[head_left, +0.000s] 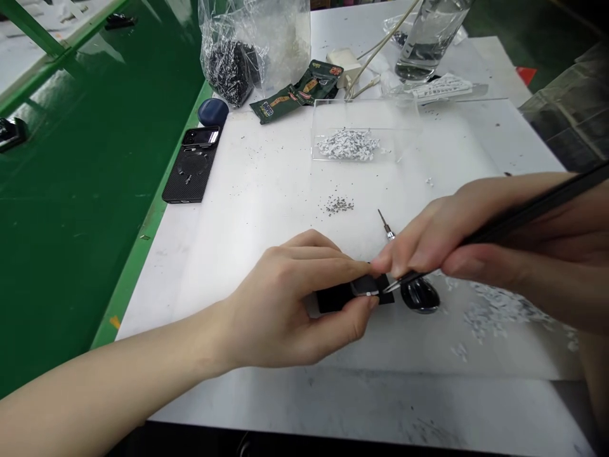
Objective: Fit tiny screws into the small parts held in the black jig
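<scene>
My left hand [285,304] pinches a flat black piece [335,298] between thumb and fingers, with a small glossy grey part [365,286] at its edge. My right hand [428,244] is shut on long black tweezers [518,219], whose metal tips [394,284] reach that grey part. Fingertips of both hands nearly meet above it. A precision screwdriver [389,232] lies just beyond, its black handle [419,296] partly hidden under my right hand.
A clear tray [364,130] holds grey-white bits on the white sheet [247,209]. Nearby are a dark heap [339,204], white scraps [499,311], a phone in a black case [191,165], a plastic bag [231,63], and a water glass [431,38]. Green bench [95,190] lies left.
</scene>
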`<state>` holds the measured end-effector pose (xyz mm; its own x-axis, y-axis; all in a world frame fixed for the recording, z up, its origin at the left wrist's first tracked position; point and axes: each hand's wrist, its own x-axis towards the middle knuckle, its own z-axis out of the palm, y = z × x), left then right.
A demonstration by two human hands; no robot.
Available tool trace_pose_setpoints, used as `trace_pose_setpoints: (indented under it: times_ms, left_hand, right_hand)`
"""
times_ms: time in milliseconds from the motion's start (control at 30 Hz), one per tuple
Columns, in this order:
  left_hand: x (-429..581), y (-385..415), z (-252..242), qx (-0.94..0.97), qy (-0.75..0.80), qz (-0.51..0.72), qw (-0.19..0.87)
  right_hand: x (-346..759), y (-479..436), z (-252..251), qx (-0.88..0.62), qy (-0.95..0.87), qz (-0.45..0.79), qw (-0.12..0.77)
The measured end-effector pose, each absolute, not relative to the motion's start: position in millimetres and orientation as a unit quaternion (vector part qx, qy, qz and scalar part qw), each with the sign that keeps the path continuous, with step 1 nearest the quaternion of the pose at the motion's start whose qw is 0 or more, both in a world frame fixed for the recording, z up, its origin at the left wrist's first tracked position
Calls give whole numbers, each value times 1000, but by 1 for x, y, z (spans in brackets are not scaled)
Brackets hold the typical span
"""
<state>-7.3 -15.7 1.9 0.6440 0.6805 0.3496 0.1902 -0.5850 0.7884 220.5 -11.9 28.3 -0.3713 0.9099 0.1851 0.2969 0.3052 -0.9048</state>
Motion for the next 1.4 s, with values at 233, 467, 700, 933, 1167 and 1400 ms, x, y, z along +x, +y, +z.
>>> trace_pose_setpoints:
  times_ms: [233,467,700,933,1167,1400]
  left_hand:
    - [-8,-15,3,832,261,316,374]
    - [-8,-15,4,837,264,299,373]
    - [-9,-16,4,838,259,297,379]
    - [-8,-15,4,839,258,294,378]
    - [-9,-15,4,837,253,296,384]
    - [-9,-14,3,835,248,307,384]
  right_hand:
    - [228,-10,24,-351,-769,437,307]
    - [225,-11,26,-355,-767,430,316]
    - [226,-12,23,-365,-764,430,311]
    - [229,-11,24,-364,-774,427,292]
    - [228,-11,23,-380,-761,427,306]
    - [233,-7,19,-327,-768,469,289]
